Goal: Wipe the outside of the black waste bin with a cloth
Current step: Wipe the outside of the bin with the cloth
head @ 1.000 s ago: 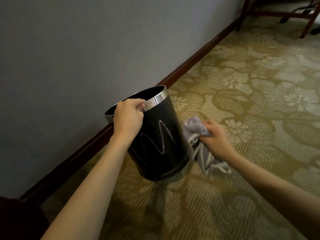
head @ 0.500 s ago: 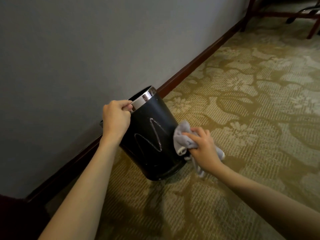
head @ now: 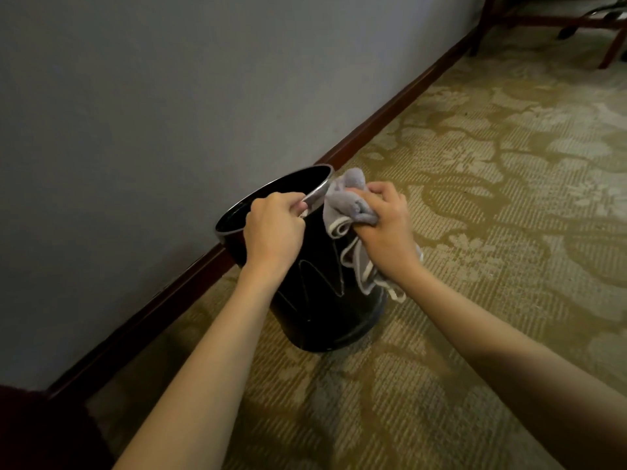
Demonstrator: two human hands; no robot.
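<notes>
The black waste bin [head: 319,300] stands on the patterned carpet [head: 475,205] close to the grey wall [head: 169,96] and its dark wooden skirting board [head: 383,113], tilted so its mouth leans toward the wall. The left hand [head: 273,232] has its grip closed around the bin's chrome rim [head: 317,195]. The right hand [head: 386,228] clutches a bunched grey cloth [head: 349,205] pressed against the bin's upper side just below the rim, loose white-edged folds hanging down.

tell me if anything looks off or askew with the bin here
The black waste bin is tilted toward the wall, not standing flat on the carpet. The left hand tips it by the metal rim while the right hand presses the grey cloth near the rim. Nothing spilled.
</notes>
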